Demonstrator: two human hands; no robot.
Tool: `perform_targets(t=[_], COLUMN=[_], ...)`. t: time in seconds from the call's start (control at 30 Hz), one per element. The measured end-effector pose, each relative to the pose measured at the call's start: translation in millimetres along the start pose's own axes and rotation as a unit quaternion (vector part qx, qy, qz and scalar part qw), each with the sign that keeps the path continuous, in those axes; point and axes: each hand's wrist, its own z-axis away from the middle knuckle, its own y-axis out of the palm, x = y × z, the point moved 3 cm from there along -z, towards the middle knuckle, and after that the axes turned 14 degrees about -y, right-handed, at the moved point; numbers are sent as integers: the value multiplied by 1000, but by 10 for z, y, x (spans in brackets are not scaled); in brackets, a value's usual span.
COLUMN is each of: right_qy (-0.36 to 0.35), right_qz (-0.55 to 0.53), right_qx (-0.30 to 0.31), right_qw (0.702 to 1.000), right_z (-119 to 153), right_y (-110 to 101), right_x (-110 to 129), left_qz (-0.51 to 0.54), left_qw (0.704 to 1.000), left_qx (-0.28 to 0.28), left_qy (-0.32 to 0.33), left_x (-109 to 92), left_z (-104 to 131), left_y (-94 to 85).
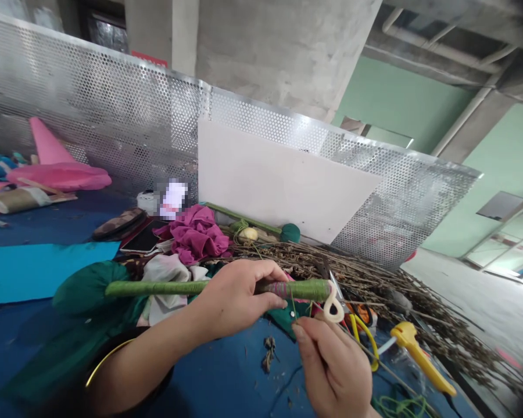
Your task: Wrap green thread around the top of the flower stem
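A stick wrapped in green thread lies roughly level across the view, above the blue table. My left hand is closed around its middle, thumb and fingers on either side. Close to that grip, the wrapping shows a patch of pinkish purple. At the stick's right end is a cream-coloured loop. A strand of green thread runs down from the stick to my right hand, which pinches it between thumb and forefinger. The other fingers of that hand are curled in.
Dried stalks spread along the right. A yellow glue gun and yellow-handled scissors lie near my right hand. Purple cloth, a phone and blue sheet are on the table, before a perforated metal screen.
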Motion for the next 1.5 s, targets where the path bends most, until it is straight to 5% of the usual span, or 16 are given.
perform_targets(t=[0.23, 0.37, 0.63, 0.77, 1.1, 1.5], right_qy=[33, 107, 291, 324, 148, 62], right_qz=[-60, -137, -340, -379, -191, -154], right_qx=[-40, -64, -87, -99, -82, -53], right_qw=[997, 983, 890, 861, 967, 985], right_z=[23, 49, 219, 205, -19, -4], right_y=[63, 103, 358, 398, 200, 239], right_x=[4, -27, -260, -362, -480, -548], left_qz=[-70, -77, -51, -36, 1, 13], left_qw=[997, 996, 998, 999, 996, 988], left_qx=[-35, -46, -34, -20, 85, 152], left_qy=[16, 26, 16, 10, 9, -21], left_x=[-11, -6, 24, 30, 29, 43], left_z=[-7, -13, -9, -16, -42, -71], left_y=[-8, -12, -4, 24, 109, 174])
